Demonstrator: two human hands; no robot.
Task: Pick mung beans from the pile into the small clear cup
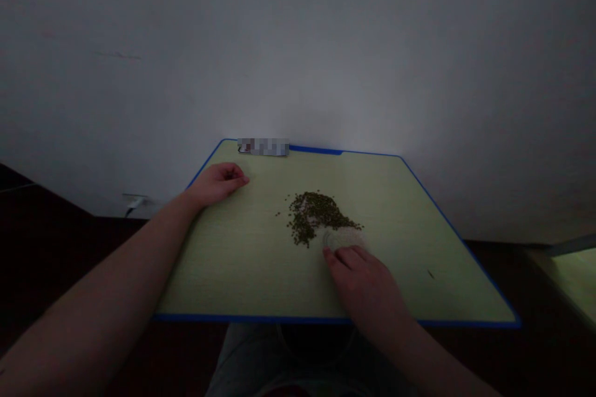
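Observation:
A loose heap of small green-brown beans (321, 209) lies in the middle of the pale tabletop (261, 273), with a few strays around its edge. My right hand (365, 276) is at the near side of the heap, fingers bent over a pale, see-through plastic piece (347, 237). That piece touches the beans; its exact kind is unclear. On the left part of the table rests my left hand (218, 182), its fingers curled and the thumb close to the fingertips. Something dark shows inside its curl, too dim to name.
The table has a blue rim (442, 216) and stands against a grey wall (326, 43). A flat packet (263, 147), blurred out, lies at the back left edge. A thin dark sliver (431, 274) is at the right. A plug (135, 203) sits low on the wall.

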